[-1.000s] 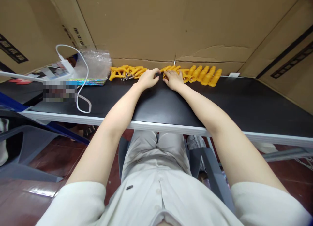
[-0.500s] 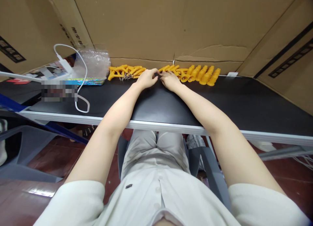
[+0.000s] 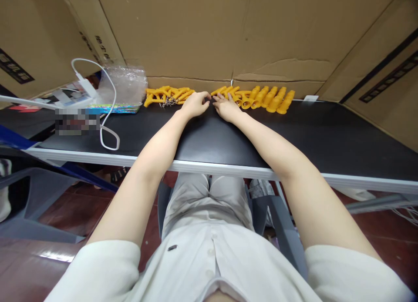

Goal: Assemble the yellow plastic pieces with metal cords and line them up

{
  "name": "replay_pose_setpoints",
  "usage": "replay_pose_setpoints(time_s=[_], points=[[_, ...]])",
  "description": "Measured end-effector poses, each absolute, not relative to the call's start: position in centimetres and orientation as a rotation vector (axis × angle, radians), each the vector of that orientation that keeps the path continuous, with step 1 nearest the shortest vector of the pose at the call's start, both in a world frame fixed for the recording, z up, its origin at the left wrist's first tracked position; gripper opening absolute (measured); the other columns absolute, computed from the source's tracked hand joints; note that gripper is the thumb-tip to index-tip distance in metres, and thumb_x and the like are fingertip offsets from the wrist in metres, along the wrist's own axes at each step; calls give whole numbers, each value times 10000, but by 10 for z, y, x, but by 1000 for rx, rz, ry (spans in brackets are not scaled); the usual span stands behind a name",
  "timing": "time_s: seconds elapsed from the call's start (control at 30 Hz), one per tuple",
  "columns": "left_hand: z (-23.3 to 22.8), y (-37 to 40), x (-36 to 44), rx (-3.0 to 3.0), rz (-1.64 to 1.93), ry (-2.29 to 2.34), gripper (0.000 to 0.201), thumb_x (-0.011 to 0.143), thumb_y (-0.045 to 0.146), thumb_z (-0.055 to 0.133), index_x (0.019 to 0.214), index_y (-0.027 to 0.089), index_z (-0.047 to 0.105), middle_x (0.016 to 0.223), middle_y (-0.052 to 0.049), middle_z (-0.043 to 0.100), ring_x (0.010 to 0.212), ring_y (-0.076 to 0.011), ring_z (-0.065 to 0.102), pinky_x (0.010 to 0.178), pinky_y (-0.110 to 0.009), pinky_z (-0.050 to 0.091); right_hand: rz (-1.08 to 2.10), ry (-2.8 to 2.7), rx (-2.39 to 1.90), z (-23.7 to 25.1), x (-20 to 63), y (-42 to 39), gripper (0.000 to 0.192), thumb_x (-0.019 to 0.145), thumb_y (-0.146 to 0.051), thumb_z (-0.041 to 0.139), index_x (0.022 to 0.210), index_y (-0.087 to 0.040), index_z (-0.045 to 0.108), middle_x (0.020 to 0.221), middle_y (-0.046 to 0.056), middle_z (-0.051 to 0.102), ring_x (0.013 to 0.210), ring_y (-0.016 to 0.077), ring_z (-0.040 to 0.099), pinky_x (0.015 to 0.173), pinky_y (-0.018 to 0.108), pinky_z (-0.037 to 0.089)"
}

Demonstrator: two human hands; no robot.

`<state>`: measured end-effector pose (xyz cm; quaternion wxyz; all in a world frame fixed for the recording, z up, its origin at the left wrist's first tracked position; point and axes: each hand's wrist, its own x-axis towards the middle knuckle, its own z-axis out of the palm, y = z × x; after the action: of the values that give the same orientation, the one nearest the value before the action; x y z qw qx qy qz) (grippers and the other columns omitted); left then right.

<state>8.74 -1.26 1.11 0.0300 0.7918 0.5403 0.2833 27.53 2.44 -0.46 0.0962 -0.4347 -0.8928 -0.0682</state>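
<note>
My left hand rests near the back of the black table, thumb and forefinger parted, with nothing visible between them. Beside it lies a heap of yellow Y-shaped pieces, with small metal chains at its front. My right hand is palm down, fingers stretched out. Its fingertips are at the near ends of more yellow branched pieces; whether they touch is unclear. Several yellow flared, cone-like pieces lie in a row to its right.
Cardboard walls enclose the back and sides of the black table. At left are a clear plastic bag, a colourful flat stack and a looping white cable. A white tag lies at the back right.
My right hand's fingers have spread a little more. My left hand has barely moved, and the yellow pieces look nearly the same.
</note>
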Motion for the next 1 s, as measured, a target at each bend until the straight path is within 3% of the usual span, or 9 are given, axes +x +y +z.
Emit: replay_pose_setpoints(time_s=[0.3, 0.4, 0.6, 0.77, 0.87, 1.0], points=[[10, -11, 83, 2408, 857, 1667, 291, 929, 113, 542, 1072, 123, 795, 933, -83, 781, 950, -215, 735, 971, -312, 568, -393, -2695, -1287, -1, 272, 15, 607, 1094, -132, 281, 1539, -1, 672, 1759, 235, 443, 1694, 356, 383, 1392, 663, 249], [10, -11, 83, 2403, 843, 1686, 291, 921, 119, 536, 1053, 125, 795, 922, -88, 781, 943, -219, 735, 969, -321, 575, -434, -2706, -1268, 2, 270, 9, 618, 1099, -115, 258, 1557, 3, 656, 1745, 229, 470, 1692, 331, 394, 1407, 626, 236], [8, -11, 82, 2400, 866, 1677, 281, 907, 154, 544, 1032, 150, 796, 912, -97, 778, 986, -243, 743, 1015, -352, 584, -417, -2675, -1173, 1, 274, 4, 634, 1063, -77, 270, 1569, 10, 641, 1698, 259, 516, 1661, 353, 446, 1379, 679, 263], [8, -10, 83, 2355, 865, 1676, 256, 914, 144, 562, 1035, 155, 788, 919, -89, 773, 1015, -241, 744, 1033, -337, 573, -399, -2737, -1113, 2, 290, -11, 616, 1079, -86, 285, 1603, 32, 587, 1724, 264, 480, 1675, 330, 426, 1391, 642, 255], [9, -10, 83, 2356, 856, 1670, 245, 918, 141, 565, 1018, 159, 789, 917, -86, 771, 998, -237, 742, 1016, -333, 575, -378, -2742, -1120, 7, 309, -23, 593, 1064, -91, 392, 1622, -22, 581, 1747, 242, 465, 1679, 340, 418, 1383, 668, 249], [9, -10, 84, 2355, 842, 1693, 256, 922, 138, 556, 1023, 155, 791, 912, -89, 767, 1004, -238, 745, 1014, -342, 576, -330, -2649, -1239, 21, 343, -25, 704, 987, -196, 678, 1669, -95, 536, 1765, 234, 450, 1650, 418, 439, 1340, 716, 298]])
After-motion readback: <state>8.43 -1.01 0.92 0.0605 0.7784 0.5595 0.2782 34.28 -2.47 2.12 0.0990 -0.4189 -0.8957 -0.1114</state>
